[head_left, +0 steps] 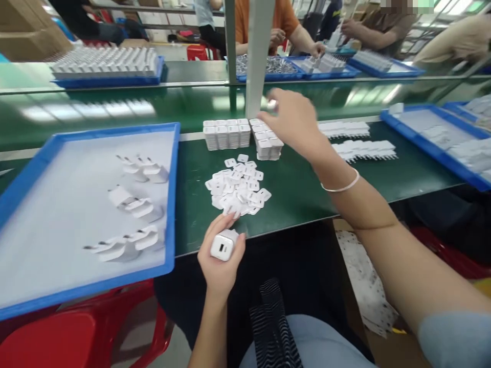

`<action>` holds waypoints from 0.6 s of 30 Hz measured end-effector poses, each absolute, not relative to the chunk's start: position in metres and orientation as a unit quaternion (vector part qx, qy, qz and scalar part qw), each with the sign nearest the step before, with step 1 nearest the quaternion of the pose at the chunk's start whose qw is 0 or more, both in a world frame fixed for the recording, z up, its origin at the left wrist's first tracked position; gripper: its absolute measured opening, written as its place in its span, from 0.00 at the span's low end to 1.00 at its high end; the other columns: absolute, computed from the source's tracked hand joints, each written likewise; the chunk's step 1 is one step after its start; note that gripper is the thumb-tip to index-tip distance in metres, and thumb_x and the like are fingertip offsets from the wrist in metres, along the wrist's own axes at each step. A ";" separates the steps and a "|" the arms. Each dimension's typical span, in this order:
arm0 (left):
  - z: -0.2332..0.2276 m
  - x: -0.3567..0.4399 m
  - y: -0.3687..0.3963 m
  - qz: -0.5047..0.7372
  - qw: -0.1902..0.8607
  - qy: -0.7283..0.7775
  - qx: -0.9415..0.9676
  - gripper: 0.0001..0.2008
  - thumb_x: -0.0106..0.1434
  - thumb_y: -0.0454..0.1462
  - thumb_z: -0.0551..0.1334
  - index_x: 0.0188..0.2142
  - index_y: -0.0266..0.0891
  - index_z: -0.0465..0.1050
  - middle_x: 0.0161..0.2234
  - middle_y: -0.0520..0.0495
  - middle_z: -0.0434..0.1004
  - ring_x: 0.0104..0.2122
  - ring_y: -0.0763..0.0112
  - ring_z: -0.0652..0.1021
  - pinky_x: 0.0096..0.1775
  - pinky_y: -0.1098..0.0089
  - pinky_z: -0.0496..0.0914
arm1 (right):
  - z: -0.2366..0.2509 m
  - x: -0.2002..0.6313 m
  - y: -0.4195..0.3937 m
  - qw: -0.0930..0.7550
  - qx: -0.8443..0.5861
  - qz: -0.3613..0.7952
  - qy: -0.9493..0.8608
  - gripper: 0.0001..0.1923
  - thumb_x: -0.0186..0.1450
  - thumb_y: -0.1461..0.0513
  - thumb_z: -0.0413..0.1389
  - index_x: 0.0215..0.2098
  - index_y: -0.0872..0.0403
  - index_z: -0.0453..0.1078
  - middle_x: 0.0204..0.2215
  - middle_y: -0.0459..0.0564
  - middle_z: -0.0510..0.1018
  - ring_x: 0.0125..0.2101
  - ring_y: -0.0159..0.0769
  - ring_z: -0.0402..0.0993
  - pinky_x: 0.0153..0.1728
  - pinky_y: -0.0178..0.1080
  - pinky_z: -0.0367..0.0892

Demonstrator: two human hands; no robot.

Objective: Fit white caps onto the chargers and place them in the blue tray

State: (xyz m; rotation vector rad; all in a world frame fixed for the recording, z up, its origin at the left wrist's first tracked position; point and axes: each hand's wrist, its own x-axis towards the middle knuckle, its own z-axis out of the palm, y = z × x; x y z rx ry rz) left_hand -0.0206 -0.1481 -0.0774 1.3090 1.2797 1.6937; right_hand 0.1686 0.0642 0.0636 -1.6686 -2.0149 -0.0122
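**White charger block in the left hand, right hand out over the stacked blocks**

The left hand (221, 260) sits at the near edge of the green worktop (299, 189), its grip closed around a white charger block (223, 245) whose port face turns up toward the camera. Thumb and fingers wrap the block from both sides, and the fingertips lie just at the near edge of a loose pile of small white labels (238, 186) spread on the worktop.

The right hand (295, 122) reaches forward past the pile, above the far row of stacked charger blocks (243, 135) that stand in tight ranks against a white upright post (259, 56). It is blurred; the fingers look loosely spread, and whether they pinch anything cannot be told. A thin bracelet (341, 185) circles that wrist.

To the left, a blue tray (174, 153) with a pale lining holds three small clusters of finished chargers (136, 202), prongs showing, well apart from one another. It rests on a red stool (76, 332). To the right of the reaching hand, two more rows of white parts (362, 149) lie on the worktop, and beyond them another blue tray (433, 148) with white parts.

Across the line, other people work at further blue trays; one person's hand (317, 49) rests at a tray of white parts.
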 end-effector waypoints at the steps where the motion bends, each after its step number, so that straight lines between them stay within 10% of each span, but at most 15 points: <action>1: -0.076 -0.020 -0.147 0.648 0.328 0.482 0.490 0.20 0.59 0.31 0.72 0.52 0.44 0.80 0.54 0.44 0.80 0.52 0.61 0.83 0.57 0.63 0.76 | 0.055 0.199 0.059 0.241 -0.681 -0.018 -0.691 0.19 0.70 0.54 0.58 0.51 0.62 0.72 0.48 0.68 0.78 0.52 0.60 0.72 0.52 0.58 0.65; 9: -0.063 -0.001 -0.136 0.649 0.369 0.495 0.444 0.21 0.58 0.33 0.74 0.52 0.44 0.80 0.55 0.43 0.80 0.53 0.54 0.83 0.57 0.61 0.76 | -0.014 0.284 0.033 0.138 -0.838 0.005 -0.528 0.39 0.62 0.51 0.66 0.58 0.75 0.64 0.59 0.87 0.64 0.60 0.74 0.65 0.54 0.62 0.65; 18: -0.051 0.030 -0.129 0.619 0.499 0.459 0.398 0.23 0.56 0.37 0.75 0.52 0.44 0.80 0.56 0.40 0.80 0.55 0.50 0.81 0.57 0.57 0.77 | -0.024 0.276 -0.013 0.322 -0.696 0.210 -0.606 0.39 0.51 0.52 0.69 0.57 0.58 0.67 0.51 0.63 0.78 0.50 0.57 0.76 0.52 0.56 0.72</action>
